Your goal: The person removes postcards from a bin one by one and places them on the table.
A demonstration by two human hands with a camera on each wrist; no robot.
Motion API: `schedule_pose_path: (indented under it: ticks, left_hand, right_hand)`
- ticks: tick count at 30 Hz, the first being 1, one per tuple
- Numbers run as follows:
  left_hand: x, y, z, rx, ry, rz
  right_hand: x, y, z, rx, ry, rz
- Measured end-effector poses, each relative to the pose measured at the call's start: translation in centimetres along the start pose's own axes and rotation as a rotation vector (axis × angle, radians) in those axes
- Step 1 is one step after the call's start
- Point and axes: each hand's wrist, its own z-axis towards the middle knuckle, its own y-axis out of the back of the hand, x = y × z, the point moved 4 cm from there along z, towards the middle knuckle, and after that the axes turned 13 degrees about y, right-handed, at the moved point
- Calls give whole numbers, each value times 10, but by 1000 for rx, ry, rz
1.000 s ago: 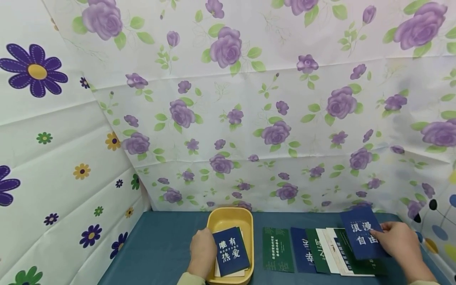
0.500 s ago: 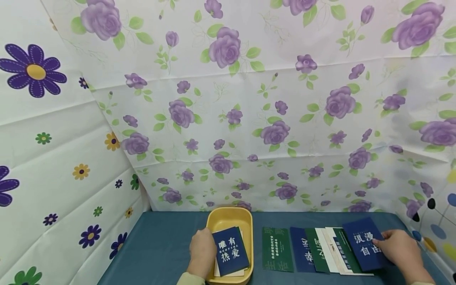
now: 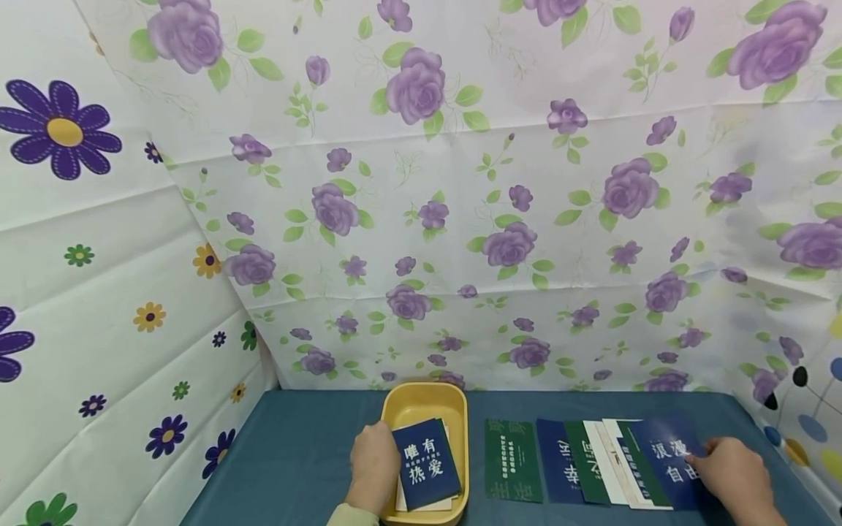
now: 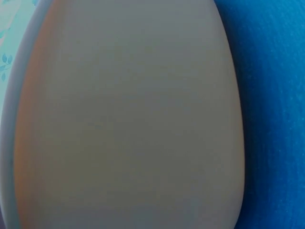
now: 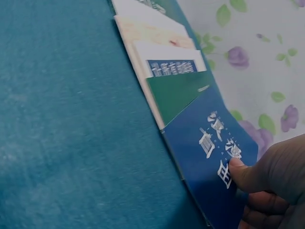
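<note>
My right hand (image 3: 735,475) pinches a blue card (image 3: 674,464) with white characters by its right side, thumb on top. The card lies over the right end of an overlapping row of cards. In the right wrist view it covers part of a green card (image 5: 174,93). My left hand (image 3: 375,464) grips the left rim of a yellow tray (image 3: 424,402). Another blue card (image 3: 427,464) lies in this tray on top of other cards, one with a pale edge. A smooth, dull curved surface fills most of the left wrist view, where no fingers show.
A separate green card (image 3: 513,460) lies between the tray and the row. Farther along the row are a blue card (image 3: 558,464), a green card (image 3: 588,475) and white cards (image 3: 605,467). Flowered sheeting (image 3: 500,183) rises behind the blue-green tabletop (image 3: 289,453).
My right hand has lowered the blue card and laid it over the row's right end, turning it nearly straight in line with the others. My left hand and the tray stay put.
</note>
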Motion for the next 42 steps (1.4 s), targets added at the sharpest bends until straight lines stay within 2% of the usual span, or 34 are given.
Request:
schedule_pose_path:
  ticks: [8, 17, 26, 36, 38, 42]
  left_hand:
    - [-1, 3, 0, -3, -1, -5]
    - [0, 2, 1, 4, 9, -10]
    - [1, 0, 1, 3, 15, -13]
    - [0, 2, 1, -14, -1, -14]
    - [1, 1, 2, -17, -5, -13]
    - [2, 0, 1, -24, -13, -14]
  right_hand:
    - [2, -4, 3, -16, -2, -4]
    - [4, -9, 4, -45, -51, -10]
    - [7, -7, -1, -89, -28, -3]
    - [1, -9, 1, -59, -39, 21]
    - [3, -7, 0, -57, -43, 20]
    - [16, -1, -5, -107, -10, 19]
